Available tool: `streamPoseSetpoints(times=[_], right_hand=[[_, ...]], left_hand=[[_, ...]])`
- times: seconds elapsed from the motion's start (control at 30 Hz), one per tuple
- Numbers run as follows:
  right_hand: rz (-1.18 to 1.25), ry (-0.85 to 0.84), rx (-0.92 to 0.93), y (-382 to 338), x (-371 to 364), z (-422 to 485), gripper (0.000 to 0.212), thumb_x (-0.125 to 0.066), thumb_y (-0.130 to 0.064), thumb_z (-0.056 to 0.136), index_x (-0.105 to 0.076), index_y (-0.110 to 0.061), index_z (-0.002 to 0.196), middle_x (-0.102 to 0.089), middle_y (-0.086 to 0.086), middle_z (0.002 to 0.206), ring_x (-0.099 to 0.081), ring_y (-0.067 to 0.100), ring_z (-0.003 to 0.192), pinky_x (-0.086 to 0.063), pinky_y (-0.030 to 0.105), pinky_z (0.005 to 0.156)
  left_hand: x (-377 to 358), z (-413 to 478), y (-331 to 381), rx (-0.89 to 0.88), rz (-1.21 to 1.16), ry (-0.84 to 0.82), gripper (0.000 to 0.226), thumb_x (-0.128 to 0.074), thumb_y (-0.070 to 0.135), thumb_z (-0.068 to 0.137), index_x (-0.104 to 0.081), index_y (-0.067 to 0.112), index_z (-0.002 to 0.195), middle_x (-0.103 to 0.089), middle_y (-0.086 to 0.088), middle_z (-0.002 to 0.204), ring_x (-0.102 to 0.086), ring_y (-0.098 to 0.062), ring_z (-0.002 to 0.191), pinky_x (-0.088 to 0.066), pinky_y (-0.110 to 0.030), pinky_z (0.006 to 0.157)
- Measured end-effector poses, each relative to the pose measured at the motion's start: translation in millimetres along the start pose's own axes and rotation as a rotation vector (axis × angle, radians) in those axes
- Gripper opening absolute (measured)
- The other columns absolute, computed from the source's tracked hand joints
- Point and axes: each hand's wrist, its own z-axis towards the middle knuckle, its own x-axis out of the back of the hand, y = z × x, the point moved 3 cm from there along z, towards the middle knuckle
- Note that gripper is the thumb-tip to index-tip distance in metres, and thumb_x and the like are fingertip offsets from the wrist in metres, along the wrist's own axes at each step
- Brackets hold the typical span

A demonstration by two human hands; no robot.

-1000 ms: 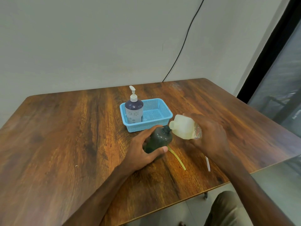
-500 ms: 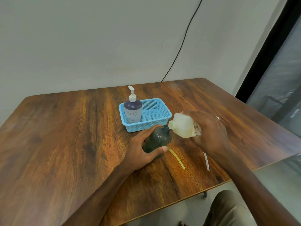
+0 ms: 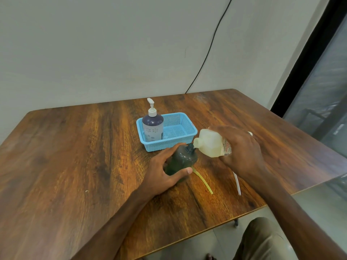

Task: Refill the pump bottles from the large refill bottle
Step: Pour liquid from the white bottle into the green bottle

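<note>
On the wooden table (image 3: 75, 156), an uncapped dark green bottle (image 3: 183, 160) is gripped by the left hand (image 3: 165, 173), a pale refill bottle (image 3: 210, 144) is held tilted at its neck by the right hand (image 3: 242, 152), and a purple pump bottle (image 3: 152, 128) is seen standing in the blue basket (image 3: 174, 142) behind.

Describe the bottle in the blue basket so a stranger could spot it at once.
On the wooden table, find the light blue mesh basket near the middle. The purple pump bottle stands upright in its left end. Unlike the open dark green bottle and the tilted pale refill bottle in front, it wears a white pump.
</note>
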Motion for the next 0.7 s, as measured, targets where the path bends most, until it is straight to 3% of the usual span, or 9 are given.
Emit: streamPoseSetpoints(times=[0.7], right_hand=[[-0.011,-0.023,-0.005,-0.3,0.1,1.3,0.084,-0.097,-0.012,0.062,-0.061,-0.025,0.136,-0.067,0.003,0.134,-0.058,0.033,0.128,-0.051,0.057,0.094]], left_hand=[[-1.0,0.5,-2.3,0.0,-0.008,-0.002,0.081,-0.078,0.061,0.082,-0.046,0.038,0.153,-0.057,0.018,0.148,-0.055,-0.008,0.136,-0.056,-0.04,0.106]])
